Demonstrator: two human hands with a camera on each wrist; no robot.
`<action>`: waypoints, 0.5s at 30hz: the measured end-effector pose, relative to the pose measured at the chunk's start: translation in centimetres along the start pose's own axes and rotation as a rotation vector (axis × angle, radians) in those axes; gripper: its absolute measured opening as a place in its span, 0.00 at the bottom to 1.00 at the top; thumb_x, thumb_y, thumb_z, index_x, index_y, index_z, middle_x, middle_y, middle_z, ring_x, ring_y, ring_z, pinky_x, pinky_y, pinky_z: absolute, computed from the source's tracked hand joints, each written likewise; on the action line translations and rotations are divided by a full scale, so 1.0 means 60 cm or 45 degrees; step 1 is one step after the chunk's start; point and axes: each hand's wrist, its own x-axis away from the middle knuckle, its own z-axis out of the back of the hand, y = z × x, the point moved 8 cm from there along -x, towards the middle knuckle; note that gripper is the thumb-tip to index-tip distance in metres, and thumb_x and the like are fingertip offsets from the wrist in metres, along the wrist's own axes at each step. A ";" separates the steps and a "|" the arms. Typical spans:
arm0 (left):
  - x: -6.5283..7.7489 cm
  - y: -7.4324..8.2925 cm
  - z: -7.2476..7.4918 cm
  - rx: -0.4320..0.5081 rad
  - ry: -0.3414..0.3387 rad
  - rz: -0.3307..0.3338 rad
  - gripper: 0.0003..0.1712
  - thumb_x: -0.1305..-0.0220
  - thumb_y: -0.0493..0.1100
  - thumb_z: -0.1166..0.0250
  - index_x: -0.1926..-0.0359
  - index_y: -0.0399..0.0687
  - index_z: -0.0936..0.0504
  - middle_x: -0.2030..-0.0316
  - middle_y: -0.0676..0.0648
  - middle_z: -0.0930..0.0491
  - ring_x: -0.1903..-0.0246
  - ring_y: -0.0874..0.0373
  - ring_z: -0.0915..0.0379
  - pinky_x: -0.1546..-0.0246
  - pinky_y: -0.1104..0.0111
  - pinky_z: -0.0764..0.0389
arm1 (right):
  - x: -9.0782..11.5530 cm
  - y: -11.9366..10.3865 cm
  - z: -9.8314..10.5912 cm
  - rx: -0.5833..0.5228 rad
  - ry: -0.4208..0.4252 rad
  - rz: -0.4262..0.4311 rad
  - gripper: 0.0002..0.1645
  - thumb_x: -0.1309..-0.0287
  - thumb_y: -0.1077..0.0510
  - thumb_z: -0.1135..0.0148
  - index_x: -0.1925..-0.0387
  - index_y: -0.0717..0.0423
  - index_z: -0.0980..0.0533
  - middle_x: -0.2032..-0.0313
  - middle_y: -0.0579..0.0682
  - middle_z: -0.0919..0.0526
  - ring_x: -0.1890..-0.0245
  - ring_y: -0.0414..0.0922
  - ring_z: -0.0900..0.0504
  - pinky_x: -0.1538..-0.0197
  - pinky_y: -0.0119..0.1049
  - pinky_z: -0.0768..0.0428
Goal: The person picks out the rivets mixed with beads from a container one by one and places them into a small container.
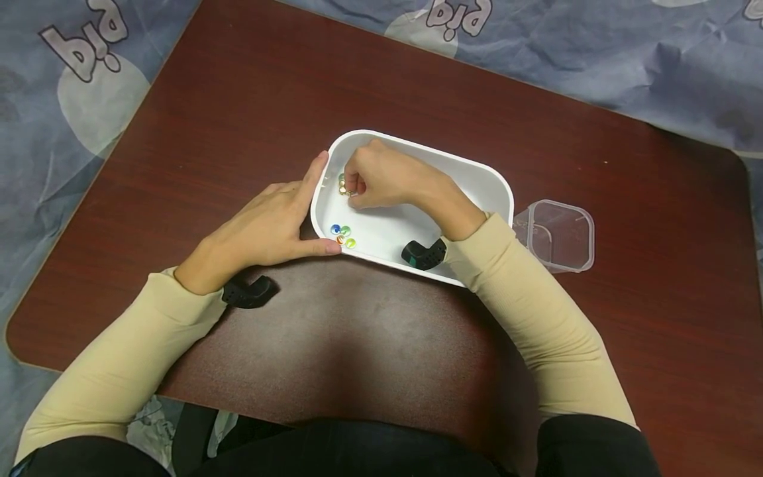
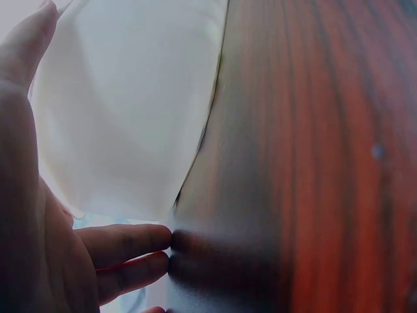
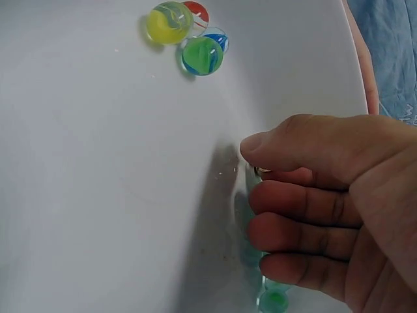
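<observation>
A white tray (image 1: 411,232) lies in front of me, its left end between the thumb and index finger of my left hand (image 1: 256,225). The left fingers are stretched out, with the thumb on the near rim. Over the tray's left part, my right hand (image 1: 384,179) has curled fingers and pinches a small, mostly hidden marble (image 3: 262,171) between thumb and index finger. Several marbles (image 1: 342,184) line the tray's left wall beside those fingertips, and a green one (image 3: 273,301) shows below the little finger. Another cluster, blue, green, orange and yellow-green marbles (image 1: 346,231), sits in the near left corner.
A clear plastic container (image 1: 560,235) stands against the tray's right end, partly behind the right sleeve. The brown table (image 1: 238,99) extends around the tray. Blue printed cloth (image 1: 566,53) lies beyond the table's edges. Both wrists wear black camera mounts (image 1: 250,293).
</observation>
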 end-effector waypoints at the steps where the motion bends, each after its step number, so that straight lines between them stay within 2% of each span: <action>1: 0.000 0.000 0.000 0.000 -0.002 0.001 0.71 0.43 0.66 0.31 0.23 0.40 0.71 0.39 0.37 0.26 0.37 0.48 0.32 0.37 0.50 0.36 | 0.001 -0.001 0.001 -0.003 0.002 0.006 0.03 0.50 0.66 0.37 0.75 0.59 0.18 0.77 0.49 0.18 0.73 0.43 0.22 0.64 0.34 0.25; 15: -0.001 -0.001 -0.001 0.009 -0.008 0.014 0.71 0.43 0.67 0.32 0.23 0.42 0.72 0.39 0.37 0.26 0.37 0.47 0.32 0.37 0.50 0.37 | 0.016 -0.007 0.023 -0.006 0.053 0.042 0.03 0.55 0.66 0.37 0.78 0.56 0.21 0.81 0.47 0.22 0.77 0.41 0.27 0.68 0.32 0.29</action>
